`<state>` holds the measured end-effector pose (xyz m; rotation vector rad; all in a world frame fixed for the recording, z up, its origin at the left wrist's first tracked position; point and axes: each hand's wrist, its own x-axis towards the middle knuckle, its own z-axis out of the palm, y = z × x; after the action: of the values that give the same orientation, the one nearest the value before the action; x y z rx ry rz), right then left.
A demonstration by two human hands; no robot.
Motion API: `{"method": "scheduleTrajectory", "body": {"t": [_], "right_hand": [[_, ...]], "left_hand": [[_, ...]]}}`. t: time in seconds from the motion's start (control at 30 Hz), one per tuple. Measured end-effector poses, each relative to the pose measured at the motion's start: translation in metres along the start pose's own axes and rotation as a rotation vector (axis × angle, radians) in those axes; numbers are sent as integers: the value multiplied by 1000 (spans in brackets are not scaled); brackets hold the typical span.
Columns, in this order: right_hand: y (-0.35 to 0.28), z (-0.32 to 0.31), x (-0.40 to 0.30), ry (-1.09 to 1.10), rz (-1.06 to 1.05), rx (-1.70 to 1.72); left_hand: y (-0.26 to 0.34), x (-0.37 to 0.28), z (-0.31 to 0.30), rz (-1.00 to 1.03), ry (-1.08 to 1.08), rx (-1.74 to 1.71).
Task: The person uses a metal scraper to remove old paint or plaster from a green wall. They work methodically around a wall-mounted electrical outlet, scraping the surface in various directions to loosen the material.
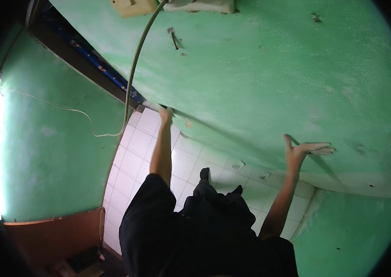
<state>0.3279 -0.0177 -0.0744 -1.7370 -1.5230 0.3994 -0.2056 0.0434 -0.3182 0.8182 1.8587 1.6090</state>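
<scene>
My right hand (pixel 307 149) is spread in front of the green painted wall (pixel 251 86), thumb apart from the fingers, with nothing in it. Its shadow falls on the wall just beside it; whether the palm touches the surface I cannot tell. Farther left, my left hand (pixel 166 111) is at the wall's edge by the doorway. Its fingers are blurred and partly hidden, so its grip is unclear. Below, my feet in dark socks (pixel 204 173) stand on white floor tiles (pixel 185 157).
A cable (pixel 135 62) hangs from switch boxes (pixel 136 7) and loops left. A nail (pixel 173 38) sticks out of the wall. Blue patterned cloth (pixel 93 61) lines the dark opening. A brown wooden panel (pixel 55 232) stands lower left. Small paper scraps (pixel 238 165) lie near the wall's foot.
</scene>
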Motion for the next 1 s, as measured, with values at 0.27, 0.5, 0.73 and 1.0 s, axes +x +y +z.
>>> {"method": "scheduleTrajectory", "body": {"t": [0.27,0.5,0.73,1.0], "right_hand": [[-2,-5,0,319,-224,-179],[41,-51,-2,387,-264,-111],[76,-57,13,302,-316,-314],[66,-58,11,249,-313,-218]], "left_hand": [[90,-155,115,261,197,480],[88,-243,186,316,147,683],[-27,-158,135,-347,-91,-250],[-84,-148,133,-343,-78,-348]]}}
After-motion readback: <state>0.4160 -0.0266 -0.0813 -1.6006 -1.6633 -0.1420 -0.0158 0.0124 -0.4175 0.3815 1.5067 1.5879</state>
